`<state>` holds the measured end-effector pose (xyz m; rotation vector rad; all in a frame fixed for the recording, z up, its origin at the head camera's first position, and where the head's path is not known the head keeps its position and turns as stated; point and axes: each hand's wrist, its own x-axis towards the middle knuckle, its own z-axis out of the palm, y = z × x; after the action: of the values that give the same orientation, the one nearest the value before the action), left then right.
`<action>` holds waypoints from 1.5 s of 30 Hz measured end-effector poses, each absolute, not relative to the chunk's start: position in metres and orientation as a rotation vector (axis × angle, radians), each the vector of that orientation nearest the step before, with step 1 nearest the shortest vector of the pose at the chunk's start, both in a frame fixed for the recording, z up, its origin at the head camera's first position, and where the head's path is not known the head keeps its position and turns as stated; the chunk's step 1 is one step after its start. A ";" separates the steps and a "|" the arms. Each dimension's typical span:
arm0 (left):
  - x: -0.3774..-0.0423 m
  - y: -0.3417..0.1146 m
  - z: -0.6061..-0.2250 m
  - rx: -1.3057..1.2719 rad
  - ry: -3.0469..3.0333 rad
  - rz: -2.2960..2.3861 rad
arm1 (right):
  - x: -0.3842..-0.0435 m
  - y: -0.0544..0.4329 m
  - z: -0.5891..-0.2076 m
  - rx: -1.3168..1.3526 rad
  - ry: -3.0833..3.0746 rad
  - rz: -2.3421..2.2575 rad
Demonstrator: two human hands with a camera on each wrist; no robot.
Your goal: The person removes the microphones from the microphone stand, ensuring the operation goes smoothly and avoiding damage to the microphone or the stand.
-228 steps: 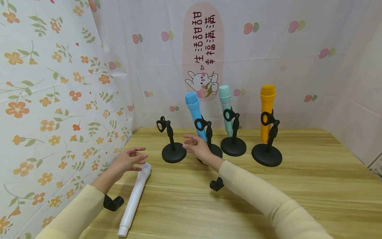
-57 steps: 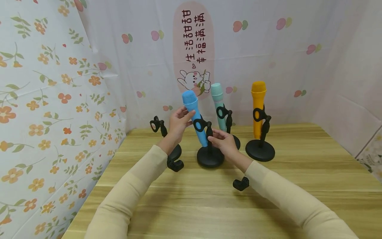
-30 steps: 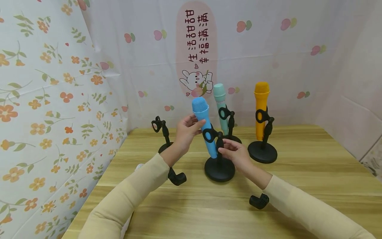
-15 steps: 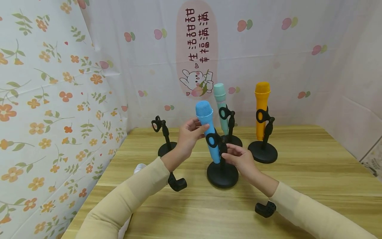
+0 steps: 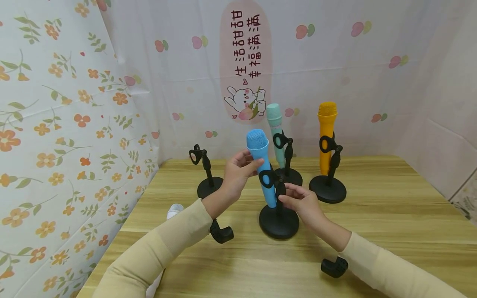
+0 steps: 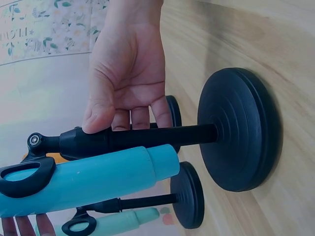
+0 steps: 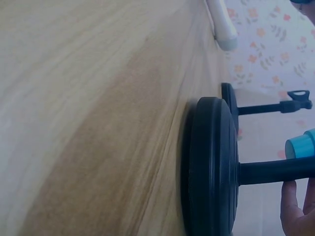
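The blue mic [image 5: 261, 153] leaned in the clip [image 5: 276, 179] of its black stand [image 5: 278, 225], between the two hands, its head tipped toward the left hand's side. Beyond it, between the hands, a teal mic [image 5: 275, 118] sat in the clip of a second stand [image 5: 293, 177], while an orange mic [image 5: 327, 124] stood in that of a third stand [image 5: 328, 190], beyond the right hand and to its right. A fourth stand [image 5: 210, 187] rose to the left of the left hand. A white mic [image 5: 175, 209] lay left of the left hand on the table [image 5: 261, 273], partly hidden by the sleeve [image 5: 164, 246].

The left hand [image 5: 239, 171] was nearly closed, thumb and fingers pinching the blue mic below its head. The right hand [image 5: 303, 203], closed likewise, gripped the stand's post [image 5: 280, 189].

Past both hands, the backdrop [image 5: 316, 74] carried "生活甜甜" and "幸福满满" on a pink oval, above a cartoon rabbit [image 5: 244, 101]. Lettering [image 6: 15, 33] in the left wrist view was too indistinct to read.
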<state>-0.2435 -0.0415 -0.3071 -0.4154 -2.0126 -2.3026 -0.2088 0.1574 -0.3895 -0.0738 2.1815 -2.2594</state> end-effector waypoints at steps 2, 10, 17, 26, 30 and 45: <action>-0.243 -0.041 -0.308 -0.410 -2.019 -2.303 | -0.208 0.158 -0.390 -0.076 2.181 -2.260; -0.241 -0.041 -0.311 -0.429 -2.017 -2.297 | -0.206 0.158 -0.394 -0.089 2.173 -2.278; -0.239 -0.041 -0.314 -0.469 -2.001 -2.303 | -0.205 0.158 -0.395 -0.078 2.185 -2.271; -0.238 -0.042 -0.315 -0.495 -1.992 -2.293 | -0.204 0.159 -0.396 -0.099 2.200 -2.261; -0.237 -0.042 -0.315 -0.502 -1.983 -2.291 | -0.204 0.159 -0.398 -0.119 2.215 -2.267; -0.234 -0.041 -0.317 -0.511 -1.973 -2.283 | -0.204 0.161 -0.401 -0.234 2.301 -2.240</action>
<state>-0.2345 -0.0410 -0.3169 -0.5108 -1.9729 -2.2832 -0.2039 0.1611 -0.4015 -0.2344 2.3013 -2.2404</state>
